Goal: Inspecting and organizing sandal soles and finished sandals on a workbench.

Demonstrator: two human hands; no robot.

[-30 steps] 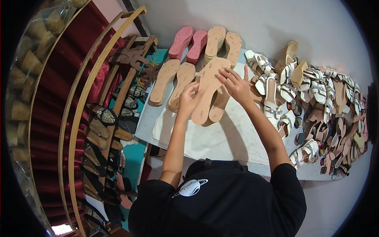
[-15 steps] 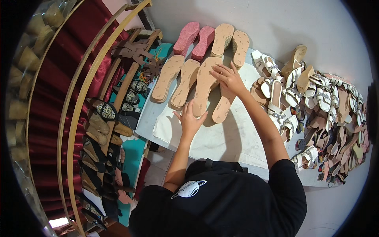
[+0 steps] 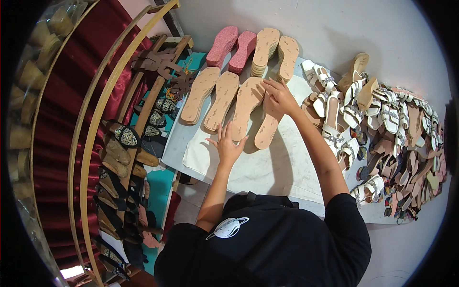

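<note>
Beige shoe insoles lie on the table in a front row of stacks. My left hand (image 3: 230, 146) is open, fingers spread, with its fingertips at the heel end of the third insole stack (image 3: 247, 107). My right hand (image 3: 282, 98) is open too, its fingers stretched out at the toe end of that stack and over the upper part of the fourth insole (image 3: 267, 129), which it partly hides. To the left stand two more beige stacks, the outer one (image 3: 200, 95) and the inner one (image 3: 222, 101).
Behind the row stand pink glittery insole stacks (image 3: 223, 44) and further beige stacks (image 3: 266, 48). White sandals (image 3: 354, 115) and many other shoes pile up on the right. On the left are a wooden rack (image 3: 103, 119) and dark shoes (image 3: 110, 182). A grey wall (image 3: 315, 24) rises behind.
The toe end of the third insole stack has come slightly nearer to me. My right fingertips have shifted from over it toward its right edge. My left hand has hardly moved.
</note>
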